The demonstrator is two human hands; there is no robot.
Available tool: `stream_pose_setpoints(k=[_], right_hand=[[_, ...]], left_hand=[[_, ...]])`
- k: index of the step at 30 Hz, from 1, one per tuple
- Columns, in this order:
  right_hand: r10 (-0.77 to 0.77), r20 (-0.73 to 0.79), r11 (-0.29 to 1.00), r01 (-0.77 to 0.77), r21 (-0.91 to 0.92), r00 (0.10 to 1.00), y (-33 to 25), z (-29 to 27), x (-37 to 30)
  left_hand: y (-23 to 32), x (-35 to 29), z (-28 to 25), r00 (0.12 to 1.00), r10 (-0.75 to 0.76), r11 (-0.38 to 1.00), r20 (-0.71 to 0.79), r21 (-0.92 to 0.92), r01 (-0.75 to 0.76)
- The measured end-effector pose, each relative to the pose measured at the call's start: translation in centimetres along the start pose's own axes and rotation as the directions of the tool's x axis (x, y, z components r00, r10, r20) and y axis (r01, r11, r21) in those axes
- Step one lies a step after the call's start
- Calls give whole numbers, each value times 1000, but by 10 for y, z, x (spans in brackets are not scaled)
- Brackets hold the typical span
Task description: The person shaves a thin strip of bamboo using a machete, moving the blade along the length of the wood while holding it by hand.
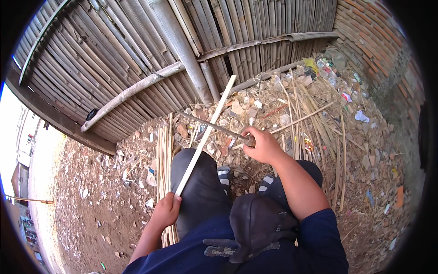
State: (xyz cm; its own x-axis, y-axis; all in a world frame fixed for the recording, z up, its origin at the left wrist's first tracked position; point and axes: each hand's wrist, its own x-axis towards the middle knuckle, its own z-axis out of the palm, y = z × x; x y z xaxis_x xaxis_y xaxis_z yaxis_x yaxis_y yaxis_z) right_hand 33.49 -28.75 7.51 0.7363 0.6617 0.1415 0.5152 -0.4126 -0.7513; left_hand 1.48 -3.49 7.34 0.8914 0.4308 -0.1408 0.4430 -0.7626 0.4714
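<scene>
Holding pale strip [205, 137] and thin blade [231, 132]
Left hand [167, 208] curled tight on strip's lower end; right hand [262, 145], right of strip, clenched round handle [249, 141].

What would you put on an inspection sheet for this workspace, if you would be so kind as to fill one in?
Surface: dirt ground, strewn with stones and litter.
Job's things: a pale strip slants over the left leg; a long knife crosses it in view.
Clutter: loose strips at the right, a white scrap beyond them.
Grips: left hand closed on the strip's near end; right hand closed on the knife's handle.
Cables: nothing seen.
Surroundings: slatted wall ahead, brick wall at the right.
</scene>
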Motion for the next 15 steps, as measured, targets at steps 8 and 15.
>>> stream_pose_setpoints(k=[8, 15], right_hand=[[-190, -14, 980, 189, -63, 982, 13, 18, 6], [-211, 36, 960, 214, -183, 977, 18, 23, 4]], left_hand=[[7, 13, 4, 995, -96, 995, -13, 7, 96], [-11, 22, 7, 998, -53, 999, 19, -3, 53]])
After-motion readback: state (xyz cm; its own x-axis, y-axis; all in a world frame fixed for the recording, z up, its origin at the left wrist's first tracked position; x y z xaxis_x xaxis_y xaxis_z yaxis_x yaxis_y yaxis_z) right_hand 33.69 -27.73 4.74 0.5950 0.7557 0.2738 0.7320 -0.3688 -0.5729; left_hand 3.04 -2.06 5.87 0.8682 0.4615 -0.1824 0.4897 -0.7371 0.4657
